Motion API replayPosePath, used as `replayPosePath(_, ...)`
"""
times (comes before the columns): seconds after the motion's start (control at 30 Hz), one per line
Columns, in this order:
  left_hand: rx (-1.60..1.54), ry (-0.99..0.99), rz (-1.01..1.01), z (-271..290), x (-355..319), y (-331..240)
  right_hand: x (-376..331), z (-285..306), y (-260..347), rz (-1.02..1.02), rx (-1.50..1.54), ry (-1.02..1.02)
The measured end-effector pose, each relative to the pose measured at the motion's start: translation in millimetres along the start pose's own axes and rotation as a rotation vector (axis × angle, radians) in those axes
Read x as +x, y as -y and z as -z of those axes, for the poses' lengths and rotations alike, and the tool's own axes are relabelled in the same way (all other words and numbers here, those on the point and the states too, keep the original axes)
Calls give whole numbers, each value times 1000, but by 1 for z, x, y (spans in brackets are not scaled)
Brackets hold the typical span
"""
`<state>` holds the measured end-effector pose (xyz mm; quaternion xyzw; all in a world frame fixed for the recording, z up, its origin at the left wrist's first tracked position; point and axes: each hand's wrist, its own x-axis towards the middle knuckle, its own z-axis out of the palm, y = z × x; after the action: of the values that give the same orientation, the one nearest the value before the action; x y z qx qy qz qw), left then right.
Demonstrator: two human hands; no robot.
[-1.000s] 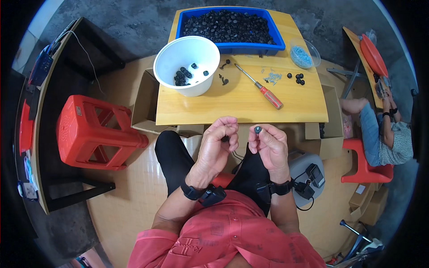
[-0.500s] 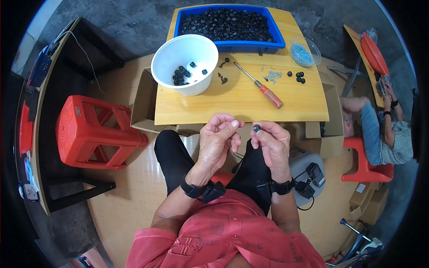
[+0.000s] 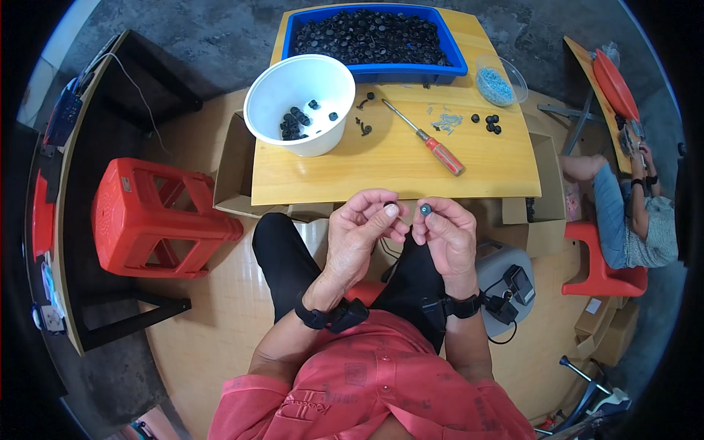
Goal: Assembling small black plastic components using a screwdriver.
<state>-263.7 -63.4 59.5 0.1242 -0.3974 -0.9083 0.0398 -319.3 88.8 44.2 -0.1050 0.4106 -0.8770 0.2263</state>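
Note:
Just off the table's near edge, my right hand pinches a small round black knob-like part with a pale spot at its centre. Close beside it, my left hand has thumb and forefinger closed on a small black piece, mostly covered by the fingertips. The two hands are a little apart. Beyond them on the yellow table lies a screwdriver with a red handle. A white tub at the left holds several black parts.
A blue tray full of black parts stands at the back. Right of it are a clear bowl of light-blue bits, loose pale bits and several black knobs. A red stool stands left; another person sits far right.
My left hand has turned slightly, and the black piece at its fingertips now shows more. The knob in my right hand has tipped, its pale spot facing up. The table things stay put.

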Motion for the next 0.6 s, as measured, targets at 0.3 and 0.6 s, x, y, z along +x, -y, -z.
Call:
replayPosePath(0.3,364,60,-158,-6,-6,0,-4,-3,5,-51,-44,-19)
replayPosePath(0.6,430,159,-140,-4,-5,-5,-6,-8,8,-88,-192,1)
